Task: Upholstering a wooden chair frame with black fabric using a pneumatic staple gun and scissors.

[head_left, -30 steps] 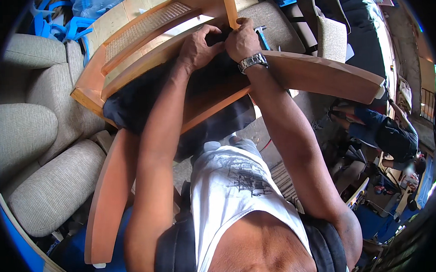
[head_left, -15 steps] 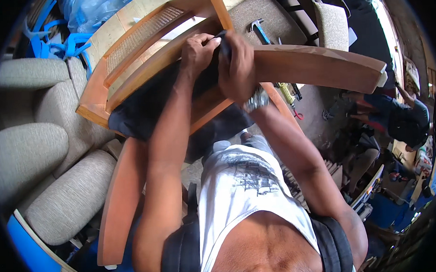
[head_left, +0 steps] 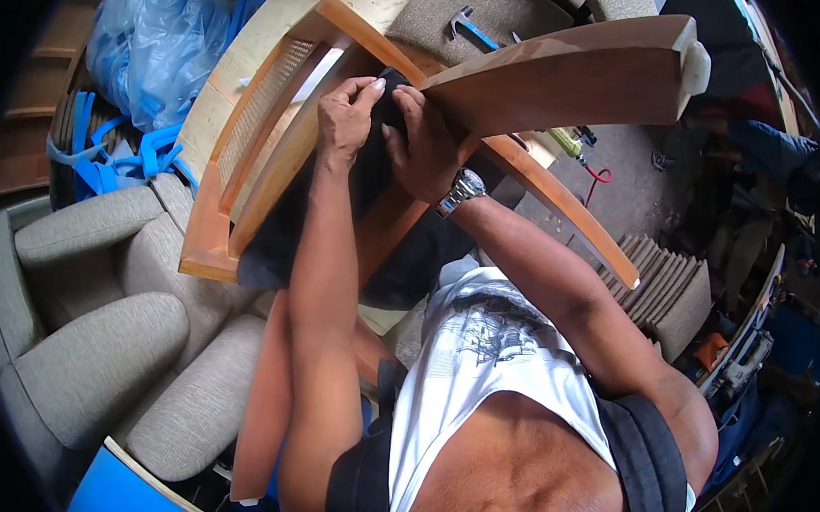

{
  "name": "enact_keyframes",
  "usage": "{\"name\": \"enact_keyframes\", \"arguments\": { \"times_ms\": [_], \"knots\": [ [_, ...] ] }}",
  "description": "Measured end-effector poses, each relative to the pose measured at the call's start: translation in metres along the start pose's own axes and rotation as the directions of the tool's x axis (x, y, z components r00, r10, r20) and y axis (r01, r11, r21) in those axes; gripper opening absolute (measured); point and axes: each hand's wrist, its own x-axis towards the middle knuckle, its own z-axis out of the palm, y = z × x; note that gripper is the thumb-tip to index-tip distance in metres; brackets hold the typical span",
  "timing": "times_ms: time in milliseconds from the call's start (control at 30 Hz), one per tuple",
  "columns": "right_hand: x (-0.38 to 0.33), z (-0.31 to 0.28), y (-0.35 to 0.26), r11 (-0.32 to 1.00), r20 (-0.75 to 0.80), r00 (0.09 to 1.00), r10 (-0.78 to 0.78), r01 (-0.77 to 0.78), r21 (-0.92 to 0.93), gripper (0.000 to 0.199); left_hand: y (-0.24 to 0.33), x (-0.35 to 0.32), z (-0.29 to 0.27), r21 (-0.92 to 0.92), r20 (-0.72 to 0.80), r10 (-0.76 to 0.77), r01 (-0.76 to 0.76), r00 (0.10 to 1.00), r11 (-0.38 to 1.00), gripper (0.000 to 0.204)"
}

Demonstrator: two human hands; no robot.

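My left hand [head_left: 344, 117] is closed at the tips, thumb against bent fingers, on the edge of the black fabric [head_left: 370, 177] near the corner of the wooden chair frame [head_left: 280, 179]; I judge this pinch is there to control the edge. My right hand [head_left: 424, 155] lies just beside it, thumb apart from the half-bent fingers, over the same cloth. It seems placed to steady the fabric, though I cannot tell whether anything is gripped beneath those fingers. A metal watch [head_left: 459, 192] sits on that wrist.

The fabric spans the frame under my forearms. The frame lies with its cane panel [head_left: 262, 116] away from me and a broad leg [head_left: 567, 80] jutting out to the right, probably tipped this way so that the corner is easy to reach with both hands.

Beyond the frame, a hammer [head_left: 473, 31] rests on a grey padded panel [head_left: 418, 22], perhaps to be handy and out of the cloth's way. A yellow-green tool [head_left: 565, 141] lies past the leg, near a red hose [head_left: 599, 176]. To my left stands grey upholstered seating [head_left: 94, 352], below a heap of blue straps [head_left: 149, 157].
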Motion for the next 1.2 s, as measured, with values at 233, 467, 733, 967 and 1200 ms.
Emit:
{"name": "enact_keyframes", "arguments": {
  "times_ms": [233,467,733,967,1200],
  "knots": [
    [0.012,0.021,0.018,0.998,-0.061,0.996,0.066,-0.064,0.029,0.043,-0.008,0.005,-0.007,-0.214,0.094,-0.095,0.113,0.991,0.970,0.018],
    [0.017,0.020,0.024,0.980,0.081,0.983,0.164,-0.172,0.102,0.024,-0.004,0.001,-0.023,-0.148,0.217,0.006,0.027,0.976,0.989,0.015],
    [0.025,0.015,0.020,0.935,0.122,0.950,0.288,-0.306,0.179,0.018,0.015,0.000,-0.046,-0.072,0.312,0.039,-0.017,0.949,0.997,0.037],
    [0.026,0.017,0.021,0.935,0.109,0.953,0.283,-0.300,0.190,0.017,0.009,0.013,-0.044,0.034,0.414,-0.040,0.028,0.909,0.999,0.026],
    [0.009,-0.003,0.023,0.982,0.055,0.983,0.176,-0.179,0.052,0.020,-0.008,0.006,-0.010,0.467,0.132,0.317,-0.340,0.939,0.816,0.015]
  ]
}}
